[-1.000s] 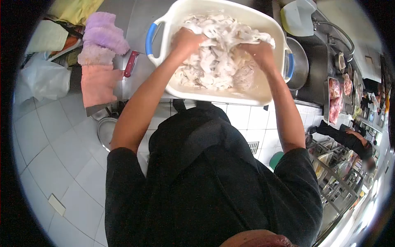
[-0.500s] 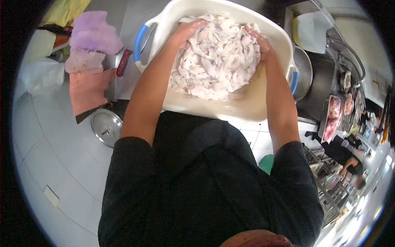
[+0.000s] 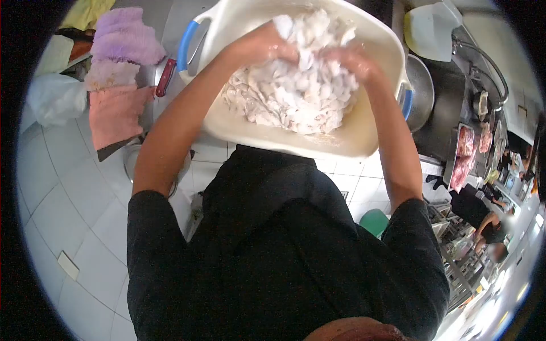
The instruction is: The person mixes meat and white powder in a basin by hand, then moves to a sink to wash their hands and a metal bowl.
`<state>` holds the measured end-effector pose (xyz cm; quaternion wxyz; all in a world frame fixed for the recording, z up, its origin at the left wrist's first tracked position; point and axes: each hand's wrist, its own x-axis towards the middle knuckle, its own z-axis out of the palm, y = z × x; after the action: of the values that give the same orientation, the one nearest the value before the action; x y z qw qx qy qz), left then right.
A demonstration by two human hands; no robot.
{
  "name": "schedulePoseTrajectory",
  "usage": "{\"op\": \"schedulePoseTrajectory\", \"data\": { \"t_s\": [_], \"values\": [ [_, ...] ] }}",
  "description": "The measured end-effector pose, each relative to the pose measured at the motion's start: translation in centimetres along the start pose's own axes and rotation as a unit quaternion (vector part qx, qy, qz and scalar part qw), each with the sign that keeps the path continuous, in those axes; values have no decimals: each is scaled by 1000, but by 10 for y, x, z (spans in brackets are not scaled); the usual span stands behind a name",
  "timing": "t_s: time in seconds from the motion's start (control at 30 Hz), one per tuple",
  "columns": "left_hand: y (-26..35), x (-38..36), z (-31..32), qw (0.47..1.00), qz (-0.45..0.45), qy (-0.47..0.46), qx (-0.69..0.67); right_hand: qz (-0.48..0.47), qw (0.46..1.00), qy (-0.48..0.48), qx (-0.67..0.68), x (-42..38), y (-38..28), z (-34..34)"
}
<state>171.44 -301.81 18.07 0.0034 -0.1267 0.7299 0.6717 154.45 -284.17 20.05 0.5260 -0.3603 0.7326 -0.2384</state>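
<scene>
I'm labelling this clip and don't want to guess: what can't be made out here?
- Left hand and right hand, head view: grip obscured by motion blur and pale strips.
- Floor of white tub, head view: under the strips.
- Tub's far rim, head view: cut by top edge.
- Round metal item, head view: partly behind left forearm.

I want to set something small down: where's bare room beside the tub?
Between the purple cloth and the white tub, beyond the red-handled knife, the steel counter is bare. Crowded: right of the tub, by the metal bowl.
</scene>
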Motion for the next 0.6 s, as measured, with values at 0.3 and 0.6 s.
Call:
{"op": "schedulePoseTrajectory", "data": {
  "t_s": [0.3, 0.6],
  "values": [
    [28, -108, 36, 928, -28, -97, 359, -47, 959, 192, -203, -84, -9, 113],
    [-18, -82, 62, 860, -26, -177, 478, -45, 876, 81, -474, 13, 60, 130]
  ]
}}
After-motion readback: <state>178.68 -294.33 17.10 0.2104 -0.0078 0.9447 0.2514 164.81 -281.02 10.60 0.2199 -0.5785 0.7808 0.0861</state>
